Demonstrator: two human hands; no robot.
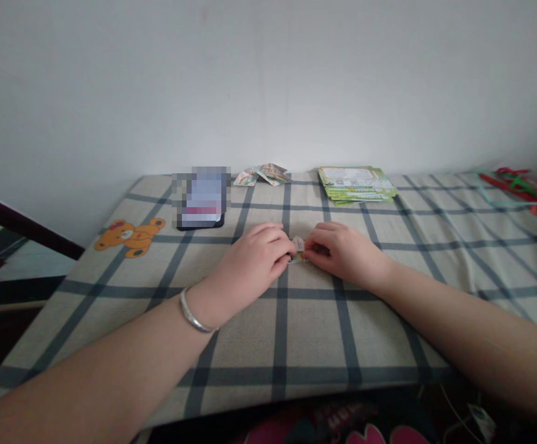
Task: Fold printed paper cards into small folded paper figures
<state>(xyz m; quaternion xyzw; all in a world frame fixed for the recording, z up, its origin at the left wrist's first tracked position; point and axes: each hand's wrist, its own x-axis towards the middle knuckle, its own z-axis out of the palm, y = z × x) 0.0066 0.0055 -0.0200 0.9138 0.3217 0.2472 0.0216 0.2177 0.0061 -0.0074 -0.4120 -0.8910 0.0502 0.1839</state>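
My left hand (262, 256), with a silver bangle on the wrist, bends its fingers onto the left end of a small folded piece of printed paper (299, 245). From the other side my right hand (342, 250) pinches the paper's right end between thumb and fingers. The paper lies low at the tablecloth between the two hands, and the fingers cover most of it. Behind the hands, near the wall, sit some folded paper pieces (263, 176) with a similar print. To their right lies a stack of green and white printed sheets (358, 184).
A phone with a blurred screen (203, 197) lies at the back left, beside an orange bear cutout (130, 238). Red, green and teal ribbons (528, 191) are heaped at the far right. The checked tablecloth (241, 345) covers the table, which stands against a white wall (268, 80).
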